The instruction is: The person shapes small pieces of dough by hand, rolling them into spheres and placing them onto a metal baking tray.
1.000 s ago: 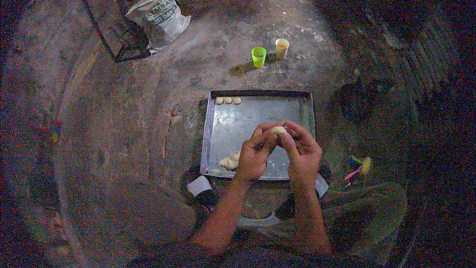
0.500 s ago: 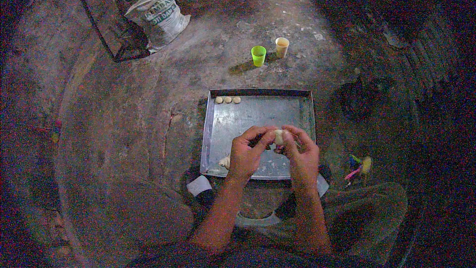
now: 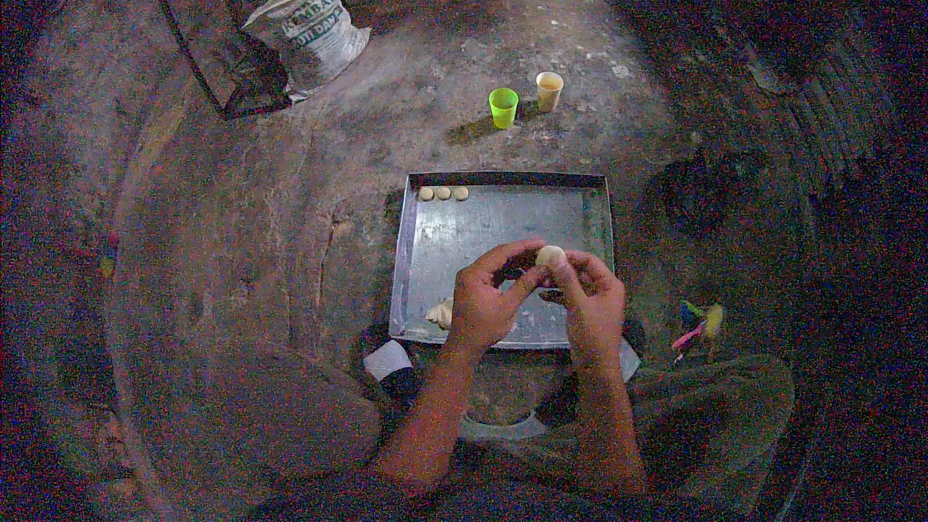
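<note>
Both of my hands meet above a square metal tray [image 3: 464, 232]. My left hand [image 3: 488, 295] and my right hand [image 3: 594, 300] are closed on one small pale lump of dough [image 3: 549, 256], pinching it between thumbs and fingertips. Three small round dough pieces [image 3: 443, 193] sit in a row in the tray's far left corner. A larger, uneven piece of dough [image 3: 438, 314] lies near the near left corner, partly hidden behind my left hand.
Beyond the tray stand a green cup [image 3: 503, 108] and a cream cup [image 3: 549, 91]. A white sack [image 3: 319, 34] leans by a dark-framed panel [image 3: 198, 24] at the back left. Small colourful items [image 3: 696, 329] lie right of the tray. My folded legs frame the near side.
My fingers have shifted around the dough lump, turning it, and its pale top now shows above my thumbs. My left hand has moved slightly left. The tray and cups stay in place.
</note>
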Tool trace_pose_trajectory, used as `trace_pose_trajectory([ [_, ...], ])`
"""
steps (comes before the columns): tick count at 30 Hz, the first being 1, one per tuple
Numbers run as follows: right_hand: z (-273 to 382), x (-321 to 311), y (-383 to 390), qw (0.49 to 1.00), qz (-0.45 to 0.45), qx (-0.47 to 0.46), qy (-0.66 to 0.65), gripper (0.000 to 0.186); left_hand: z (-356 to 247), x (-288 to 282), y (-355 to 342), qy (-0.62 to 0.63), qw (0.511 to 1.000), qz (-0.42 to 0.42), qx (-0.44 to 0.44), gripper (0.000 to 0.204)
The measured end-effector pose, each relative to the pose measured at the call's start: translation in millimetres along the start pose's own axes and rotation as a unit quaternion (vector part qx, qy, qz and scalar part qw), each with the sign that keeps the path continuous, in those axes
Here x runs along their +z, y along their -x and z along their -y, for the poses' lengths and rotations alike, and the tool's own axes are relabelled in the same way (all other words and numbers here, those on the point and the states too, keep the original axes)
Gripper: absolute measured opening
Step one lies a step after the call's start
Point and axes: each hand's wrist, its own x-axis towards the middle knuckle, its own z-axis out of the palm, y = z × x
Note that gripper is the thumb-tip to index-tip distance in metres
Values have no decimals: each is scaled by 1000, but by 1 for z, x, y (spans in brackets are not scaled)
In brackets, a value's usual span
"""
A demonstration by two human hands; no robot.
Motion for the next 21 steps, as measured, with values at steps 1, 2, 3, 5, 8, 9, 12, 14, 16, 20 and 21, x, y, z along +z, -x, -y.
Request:
trace_pose_trajectory([
  [1, 1, 0, 1, 999, 7, -12, 31, 23, 1, 0, 0, -12, 1000, 3, 19, 32],
  [2, -1, -1, 0, 999, 16, -17, 31, 23, 0, -1, -1, -23, 999, 6, 37, 30],
  [3, -4, -5, -1, 999, 24, -21, 31, 23, 0, -2, -1, -34, 998, 9, 56, 29],
  [5, -4, -6, -1, 999, 33, -24, 34, 21, 3, -3, -2, -32, 998, 14, 57, 27],
  [8, -1, -4, 1, 999, 39, -8, 24, 19, -2, -5, -2, -28, 999, 17, 43, 25],
  [9, -1, -5, 0, 999, 42, 4, 10, 20, -4, -6, -2, -27, 999, 17, 36, 25],
  [12, 1, 2, 3, 997, 46, -27, 56, 23, -1, -9, -4, -14, 1000, 21, 8, 28],
  [14, 1, 6, 4, 992, 47, -74, 95, 24, -2, -10, -5, 32, 999, 15, -11, 32],
  [16, -2, 7, 3, 985, 46, -125, 112, 25, 0, -10, -5, 80, 996, 21, -21, 35],
  [20, 5, 4, 4, 997, 53, -43, 43, 22, 5, -11, -6, 80, 996, 44, -5, 35],
  [21, 3, 2, 4, 997, 58, -30, 43, 21, 4, -11, -6, 57, 997, 48, 3, 34],
])
